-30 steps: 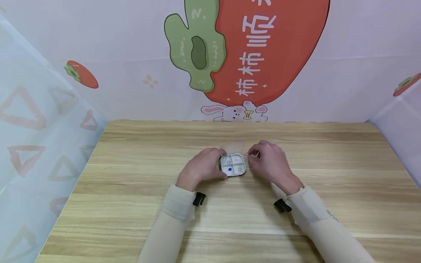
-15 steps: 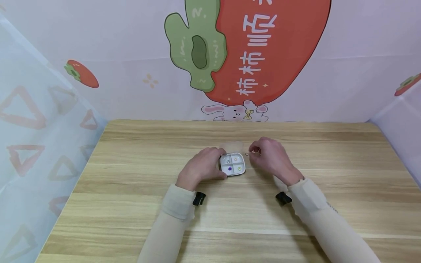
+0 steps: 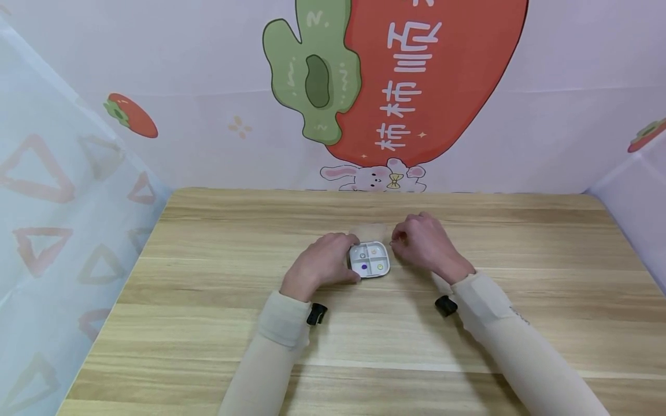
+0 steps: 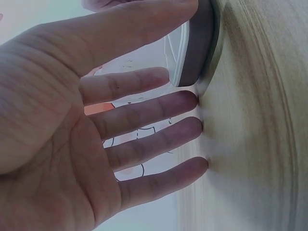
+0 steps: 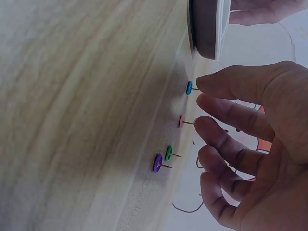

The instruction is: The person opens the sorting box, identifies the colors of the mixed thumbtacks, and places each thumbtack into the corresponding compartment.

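A small white four-compartment box (image 3: 370, 260) with a dark underside sits on the wooden table, a small coloured round piece in each compartment. My left hand (image 3: 322, 263) holds it from the left, thumb at the near corner and forefinger at the far one. Just right of the box is my right hand (image 3: 424, 242). In the right wrist view, its thumb and forefinger pinch the pin of a blue thumbtack (image 5: 189, 88). A pink thumbtack (image 5: 181, 121), a green thumbtack (image 5: 168, 153) and a purple thumbtack (image 5: 157, 163) lie beyond, pins pointing up.
The box's translucent lid (image 3: 368, 232) lies folded back behind it. Bare wooden tabletop (image 3: 229, 231) extends on both sides. Printed cloth (image 3: 208, 75) hangs at the table's back edge and along its sides.
My right hand has shifted slightly, its fingertips closing in on the small piece beside the box that showed apart from them half a second ago. My left hand stays on the box.
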### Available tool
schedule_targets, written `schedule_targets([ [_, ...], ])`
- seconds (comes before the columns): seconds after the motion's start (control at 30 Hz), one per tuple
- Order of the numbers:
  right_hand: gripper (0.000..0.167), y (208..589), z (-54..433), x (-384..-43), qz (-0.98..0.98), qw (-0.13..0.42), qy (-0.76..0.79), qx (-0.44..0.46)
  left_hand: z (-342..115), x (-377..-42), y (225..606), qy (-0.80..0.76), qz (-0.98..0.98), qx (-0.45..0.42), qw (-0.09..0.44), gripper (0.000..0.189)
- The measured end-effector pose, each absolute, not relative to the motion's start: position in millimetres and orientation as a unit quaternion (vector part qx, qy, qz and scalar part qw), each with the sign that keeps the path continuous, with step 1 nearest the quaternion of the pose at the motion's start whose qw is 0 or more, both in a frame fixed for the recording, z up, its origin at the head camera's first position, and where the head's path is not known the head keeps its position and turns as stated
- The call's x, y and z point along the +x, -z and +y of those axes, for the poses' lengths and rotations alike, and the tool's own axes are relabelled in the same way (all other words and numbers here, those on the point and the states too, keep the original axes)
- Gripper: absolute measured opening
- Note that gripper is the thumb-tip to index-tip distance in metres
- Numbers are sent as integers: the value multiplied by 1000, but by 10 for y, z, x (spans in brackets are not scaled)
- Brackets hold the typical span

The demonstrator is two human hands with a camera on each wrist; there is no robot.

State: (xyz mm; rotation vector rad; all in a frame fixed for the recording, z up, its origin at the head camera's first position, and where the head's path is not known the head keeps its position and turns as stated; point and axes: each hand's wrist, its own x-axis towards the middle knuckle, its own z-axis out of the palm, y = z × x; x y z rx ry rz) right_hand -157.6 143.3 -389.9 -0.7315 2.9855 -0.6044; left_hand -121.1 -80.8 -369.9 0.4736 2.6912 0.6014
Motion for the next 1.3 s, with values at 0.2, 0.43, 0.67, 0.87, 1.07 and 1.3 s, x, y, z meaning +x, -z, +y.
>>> schedule_targets([
  [0.2,3,3912,1409,-1585,954,9,184,-236,-802,-1205,3693,-213,947,167,172,65],
  [0.43,5,3922,1393,-1590,956,6,175,-234,-803,-1201,3686,-215,947,168,171,61],
  [0.67,5,3916,1387,-1589,958,8,177,-226,-800,-1206,3687,-212,947,169,172,60],
  [0.87,4,3892,1389,-1551,956,-4,185,-228,-798,-1199,3679,-213,947,166,175,62],
  [1.07,4,3880,1405,-1507,951,-16,200,-236,-797,-1199,3684,-214,947,164,177,62],
  [1.3,3,3860,1439,-1442,946,-34,218,-237,-798,-1201,3679,-215,946,167,174,61],
])
